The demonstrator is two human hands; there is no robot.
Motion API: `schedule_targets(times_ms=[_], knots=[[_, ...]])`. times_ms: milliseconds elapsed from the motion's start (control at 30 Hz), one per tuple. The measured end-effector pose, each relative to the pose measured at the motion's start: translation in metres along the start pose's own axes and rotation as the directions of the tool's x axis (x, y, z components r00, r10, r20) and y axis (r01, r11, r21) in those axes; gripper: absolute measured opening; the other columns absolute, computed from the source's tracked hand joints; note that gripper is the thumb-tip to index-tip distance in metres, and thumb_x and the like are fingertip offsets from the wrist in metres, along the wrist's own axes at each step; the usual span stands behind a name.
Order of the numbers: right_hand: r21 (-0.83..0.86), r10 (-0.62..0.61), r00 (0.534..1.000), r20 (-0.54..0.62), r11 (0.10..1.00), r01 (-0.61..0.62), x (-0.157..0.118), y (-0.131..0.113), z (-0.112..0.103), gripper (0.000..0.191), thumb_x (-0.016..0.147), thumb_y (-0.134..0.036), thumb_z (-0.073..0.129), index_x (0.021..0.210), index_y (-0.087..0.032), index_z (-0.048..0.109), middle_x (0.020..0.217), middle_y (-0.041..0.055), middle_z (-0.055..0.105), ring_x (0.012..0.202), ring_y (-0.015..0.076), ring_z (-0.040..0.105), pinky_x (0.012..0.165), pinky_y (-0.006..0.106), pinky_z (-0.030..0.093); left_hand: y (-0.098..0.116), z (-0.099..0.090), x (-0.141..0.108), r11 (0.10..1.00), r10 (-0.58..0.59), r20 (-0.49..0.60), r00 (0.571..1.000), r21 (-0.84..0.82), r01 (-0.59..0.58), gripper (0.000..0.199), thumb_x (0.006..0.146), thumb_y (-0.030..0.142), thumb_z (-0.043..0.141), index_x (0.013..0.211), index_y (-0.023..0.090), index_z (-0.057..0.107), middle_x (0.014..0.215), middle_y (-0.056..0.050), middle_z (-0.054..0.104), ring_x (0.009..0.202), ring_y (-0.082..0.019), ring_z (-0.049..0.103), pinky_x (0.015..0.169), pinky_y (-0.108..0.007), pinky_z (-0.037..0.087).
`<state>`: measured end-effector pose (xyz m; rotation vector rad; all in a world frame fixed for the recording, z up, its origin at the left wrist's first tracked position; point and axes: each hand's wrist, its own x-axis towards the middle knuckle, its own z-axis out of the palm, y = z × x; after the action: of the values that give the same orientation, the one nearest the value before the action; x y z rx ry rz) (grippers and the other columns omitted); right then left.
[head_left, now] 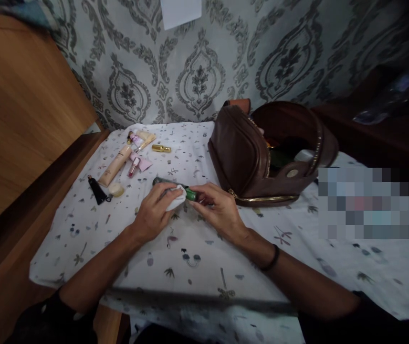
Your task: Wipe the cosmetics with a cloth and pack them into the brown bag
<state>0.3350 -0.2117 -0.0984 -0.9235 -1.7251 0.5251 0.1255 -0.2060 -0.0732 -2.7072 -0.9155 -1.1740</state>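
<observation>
Near the middle of the table, my left hand (156, 209) is closed on a crumpled white cloth or tissue (178, 199), which touches a small green item (190, 194). The fingers of my right hand (220, 210) pinch the right end of that green item. Behind my left fingers lies a dark, long object (164, 181), partly hidden. Right of my hands stands a brown bag (240, 148) with its zip open and things inside. A gold tube (161, 148) lies beyond my left hand.
Cosmetics lie at the left: a beige tube (116, 166), a black tube (97, 190), a small round jar (116, 190) and a pink lipstick (133, 167). A patterned cloth (190, 267) covers the table. Wooden furniture (28, 86) rises at the left; a patterned curtain (200, 76) hangs behind.
</observation>
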Motion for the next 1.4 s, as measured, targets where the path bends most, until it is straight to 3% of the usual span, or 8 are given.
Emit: schedule_targets(times_ms=[133, 333, 633, 900, 1200, 1400], knots=[[-0.007, 0.037, 0.999, -0.013, 0.999, -0.037, 0.001, 0.001, 0.001, 0.022, 0.087, -0.025, 0.07, 0.109, -0.022, 0.07, 0.091, 0.0039, 0.068, 0.072, 0.0156, 0.064, 0.067, 0.03, 0.057, -0.013, -0.005, -0.002, 0.988, -0.153, 0.011, 0.988, 0.031, 0.153, 0.036, 0.091, 0.008, 0.049, 0.122, 0.02, 0.062, 0.117, -0.011, 0.061, 0.109, -0.023, 0.061, 0.093, -0.038, 0.053], [0.026, 0.073, 0.997, -0.015, 0.997, -0.073, 0.001, 0.004, 0.001, 0.025, 0.084, -0.024, 0.071, 0.109, -0.023, 0.069, 0.095, 0.0047, 0.065, 0.07, 0.0151, 0.064, 0.064, 0.03, 0.058, -0.033, -0.01, -0.001, 0.937, -0.346, -0.018, 0.938, 0.043, 0.346, 0.026, 0.091, 0.015, 0.053, 0.113, 0.019, 0.065, 0.111, -0.008, 0.061, 0.105, -0.023, 0.061, 0.093, -0.038, 0.053], [-0.025, 0.017, 1.0, -0.004, 1.0, -0.017, 0.0, 0.004, 0.0, 0.029, 0.087, -0.024, 0.069, 0.116, -0.024, 0.067, 0.098, 0.0048, 0.069, 0.071, 0.0161, 0.063, 0.066, 0.031, 0.058, -0.041, -0.009, -0.002, 0.902, -0.428, -0.071, 0.901, 0.033, 0.431, 0.023, 0.09, 0.016, 0.055, 0.111, 0.018, 0.065, 0.106, -0.007, 0.062, 0.102, -0.024, 0.061, 0.089, -0.041, 0.053], [-0.045, -0.005, 1.0, -0.008, 0.999, 0.005, -0.001, 0.006, 0.001, 0.021, 0.087, -0.026, 0.071, 0.108, -0.022, 0.071, 0.089, 0.0041, 0.069, 0.07, 0.0157, 0.064, 0.065, 0.028, 0.056, -0.022, -0.003, 0.0, 0.945, -0.325, -0.039, 0.945, -0.049, 0.323, 0.025, 0.092, 0.017, 0.054, 0.115, 0.02, 0.065, 0.109, -0.007, 0.061, 0.104, -0.022, 0.062, 0.092, -0.038, 0.054], [-0.016, 0.009, 1.0, 0.025, 1.0, -0.009, 0.0, 0.001, 0.001, 0.023, 0.085, -0.02, 0.07, 0.108, -0.023, 0.072, 0.088, 0.0034, 0.068, 0.07, 0.0153, 0.064, 0.066, 0.028, 0.056, 0.004, 0.003, 0.001, 0.998, -0.01, -0.001, 1.0, -0.064, 0.01, 0.036, 0.093, 0.01, 0.052, 0.126, 0.022, 0.06, 0.116, -0.012, 0.062, 0.108, -0.024, 0.061, 0.092, -0.038, 0.054], [-0.042, 0.067, 0.997, 0.048, 0.997, -0.065, -0.002, 0.002, 0.003, 0.029, 0.083, -0.012, 0.071, 0.109, -0.023, 0.07, 0.092, 0.0018, 0.065, 0.07, 0.0124, 0.063, 0.067, 0.026, 0.057, -0.009, -0.001, -0.001, 0.995, -0.096, 0.001, 0.995, 0.013, 0.096, 0.035, 0.093, 0.014, 0.053, 0.124, 0.024, 0.063, 0.118, -0.009, 0.062, 0.109, -0.024, 0.062, 0.096, -0.039, 0.053]])
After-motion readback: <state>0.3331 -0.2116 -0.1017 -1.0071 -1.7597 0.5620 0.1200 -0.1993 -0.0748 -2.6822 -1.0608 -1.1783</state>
